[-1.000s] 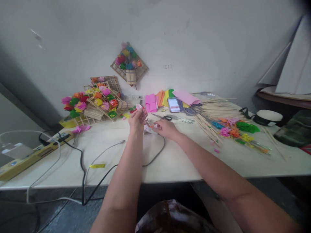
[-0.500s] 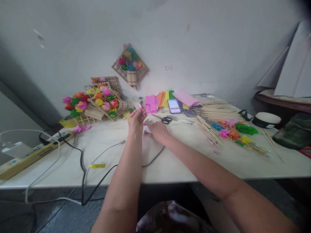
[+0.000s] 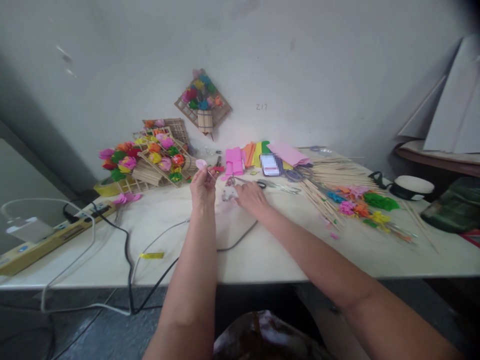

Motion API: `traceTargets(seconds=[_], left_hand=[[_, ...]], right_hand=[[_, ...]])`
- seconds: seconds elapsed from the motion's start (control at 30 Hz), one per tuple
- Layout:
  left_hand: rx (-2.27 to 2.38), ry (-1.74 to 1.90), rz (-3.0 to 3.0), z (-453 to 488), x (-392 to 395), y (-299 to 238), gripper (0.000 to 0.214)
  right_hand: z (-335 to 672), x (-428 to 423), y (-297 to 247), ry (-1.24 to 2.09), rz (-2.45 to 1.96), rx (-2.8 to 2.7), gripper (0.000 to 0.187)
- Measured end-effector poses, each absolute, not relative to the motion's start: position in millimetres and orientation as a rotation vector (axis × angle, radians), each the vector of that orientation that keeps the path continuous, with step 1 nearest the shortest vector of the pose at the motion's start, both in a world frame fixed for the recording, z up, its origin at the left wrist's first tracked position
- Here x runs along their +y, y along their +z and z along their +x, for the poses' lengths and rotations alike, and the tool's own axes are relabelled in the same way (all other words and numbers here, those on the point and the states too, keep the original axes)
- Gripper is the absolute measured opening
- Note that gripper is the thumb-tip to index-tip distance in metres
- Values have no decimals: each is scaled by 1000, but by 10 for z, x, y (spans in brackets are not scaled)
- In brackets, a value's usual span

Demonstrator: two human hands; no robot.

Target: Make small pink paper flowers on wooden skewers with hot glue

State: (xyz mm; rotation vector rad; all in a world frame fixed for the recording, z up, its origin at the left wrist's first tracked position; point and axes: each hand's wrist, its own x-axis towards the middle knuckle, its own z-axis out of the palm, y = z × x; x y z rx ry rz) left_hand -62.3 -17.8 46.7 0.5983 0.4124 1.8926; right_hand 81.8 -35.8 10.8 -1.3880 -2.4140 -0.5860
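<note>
My left hand (image 3: 203, 186) is closed in a pinch, with a pale pink paper petal (image 3: 200, 163) rising above its fingertips. A thin stem or wire (image 3: 212, 174) slants out on the right side of these fingers. My right hand (image 3: 252, 195) is curled low over the table at a small whitish thing with reddish bits (image 3: 228, 193), whose kind I cannot make out. The right fingers are partly hidden, and what they grip does not show clearly. Just behind this hand, the scissors (image 3: 261, 184) lie partly covered.
Stick frames with paper flowers (image 3: 153, 157) are piled at the left, near a yellow power strip (image 3: 56, 235) with trailing cables. Folded coloured paper (image 3: 234, 161), a phone (image 3: 270, 165), bamboo sticks (image 3: 337, 172) and paper flowers (image 3: 360, 205) lie behind and to the right.
My left hand has moved left with the pale pink petal. My right hand has shifted slightly right and covers more of the scissors, so the two hands are farther apart.
</note>
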Motion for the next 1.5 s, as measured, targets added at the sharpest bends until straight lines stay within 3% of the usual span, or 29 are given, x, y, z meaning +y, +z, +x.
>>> traceTargets(seconds=[0.13, 0.3, 0.57, 0.7, 1.5], left_hand=[[439, 1908, 579, -664, -157, 447, 6], [517, 1841, 654, -577, -82, 318, 11], [603, 1543, 828, -392, -60, 150, 16], [628, 1481, 844, -355, -68, 119, 15], [574, 1413, 820, -337, -59, 79, 12]], right_hand=[[1021, -324, 173, -565, -1481, -2333, 44], [1256, -308, 246, -374, -1552, -2074, 33], [1432, -322, 322, 873, -909, -1468, 25], [1473, -335, 311, 1191, -744, -1392, 30], [1489, -328, 249, 1439, -841, -1371, 37]])
